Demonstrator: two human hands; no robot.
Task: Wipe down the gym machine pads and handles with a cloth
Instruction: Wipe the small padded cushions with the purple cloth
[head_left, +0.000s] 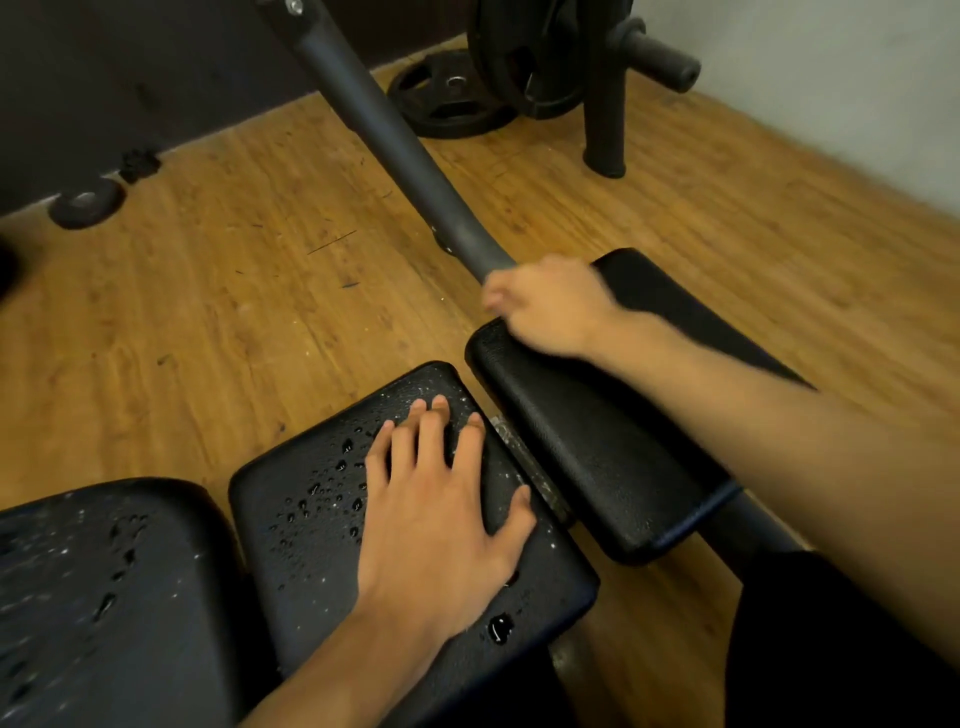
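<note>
Wet pad under flat, splayed left hand

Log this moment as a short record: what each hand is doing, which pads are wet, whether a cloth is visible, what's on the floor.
left hand: flat, fingers straight, on the middle pad
right hand: blurred, at the far end of the right pad, by the metal bar; grip unclear
wet: droplets on middle pad and left pad; right pad looks dry
cloth: none in view
floor: weight plate lying flat
</note>
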